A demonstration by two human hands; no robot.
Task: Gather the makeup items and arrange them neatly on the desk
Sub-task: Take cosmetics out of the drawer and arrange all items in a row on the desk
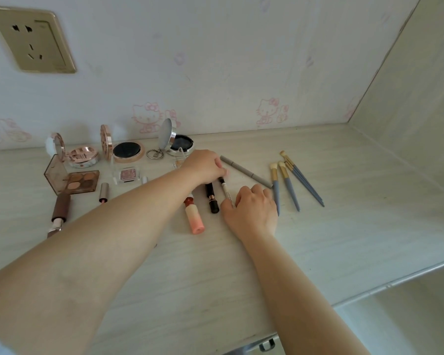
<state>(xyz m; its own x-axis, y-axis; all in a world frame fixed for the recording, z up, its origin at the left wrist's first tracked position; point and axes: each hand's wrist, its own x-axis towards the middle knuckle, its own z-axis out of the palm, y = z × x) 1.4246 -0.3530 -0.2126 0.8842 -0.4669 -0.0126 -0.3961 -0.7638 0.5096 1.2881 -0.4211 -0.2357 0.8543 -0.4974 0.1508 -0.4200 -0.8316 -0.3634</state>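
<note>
both hands are on the thin white pen (225,191) mid-frame, left hand (205,167) fingers curled at its top tip, right hand (251,211) pinching the lower end, so i'd nudge it parallel to the black lipstick (212,198) just left on the worktop (344,226).

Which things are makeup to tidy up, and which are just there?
Makeup: eyeshadow palette, open compacts, pink tube, black lipstick, slim white pen, grey pencil, blue brushes.

Just there: keyring, wall socket.
</note>
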